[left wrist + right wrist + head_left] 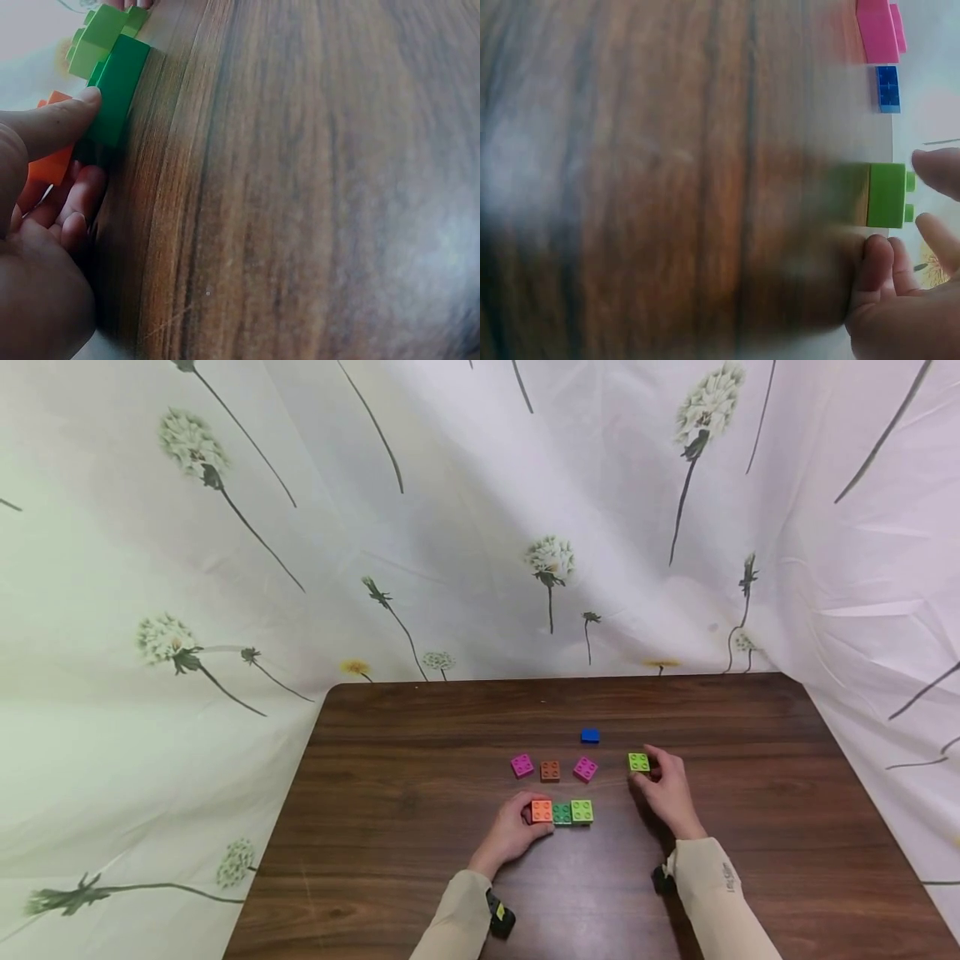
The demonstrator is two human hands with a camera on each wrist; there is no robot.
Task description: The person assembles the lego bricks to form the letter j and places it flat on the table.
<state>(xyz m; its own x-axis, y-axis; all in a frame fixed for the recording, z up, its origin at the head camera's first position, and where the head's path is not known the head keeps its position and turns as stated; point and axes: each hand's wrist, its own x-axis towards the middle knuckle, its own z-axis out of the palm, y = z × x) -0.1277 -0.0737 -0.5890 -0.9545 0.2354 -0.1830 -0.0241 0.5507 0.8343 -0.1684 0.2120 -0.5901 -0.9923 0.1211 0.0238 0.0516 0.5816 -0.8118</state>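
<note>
My left hand (510, 833) grips the left end of a joined row of toy building bricks, thumb along the near side and fingers behind. An orange brick (542, 811) and a lime brick (582, 811) sit higher than the dark green brick (562, 813) between them. In the left wrist view, the thumb presses the green brick (121, 90). My right hand (670, 789) is at a separate lime brick (638, 762), thumb and forefinger spread beside its right side. The right wrist view shows this lime brick (887, 195) studs toward the fingertips, with a gap between.
Behind the row lie two magenta bricks (522, 766), with a brown brick (550, 771) between them. A flat blue brick (590, 737) lies farther back. The dark wooden table (405, 877) ends at a white flower-printed curtain (465, 568).
</note>
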